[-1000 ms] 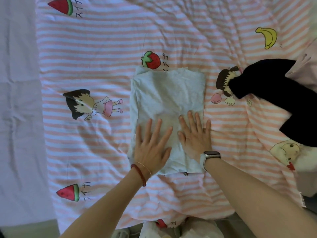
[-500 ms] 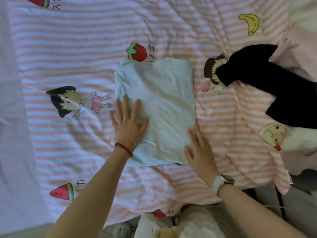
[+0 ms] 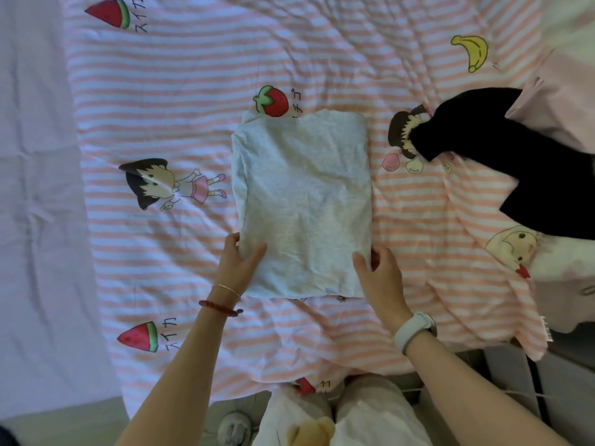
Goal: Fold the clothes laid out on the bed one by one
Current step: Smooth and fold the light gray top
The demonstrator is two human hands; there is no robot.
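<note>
A: What is way over to the left of the fingers?
B: A plain pale sheet. Next to it is the striped blanket on the bed, with a cartoon girl and a watermelon on it.

A: What is the left hand doing?
B: It pinches the left edge of the folded grey shirt. The thumb is on top and the fingers go under the cloth.

A: Where is the shirt?
B: It lies flat on the blanket, between the two hands, and most of it is past the fingers. A strawberry picture peeks out at its far edge.

A: And the right hand?
B: It pinches the right edge of the shirt the same way. There is a white watch on that wrist.

A: What is to the right of the fingers?
B: Black clothes, well apart from the shirt, and a banana picture far off.
</note>
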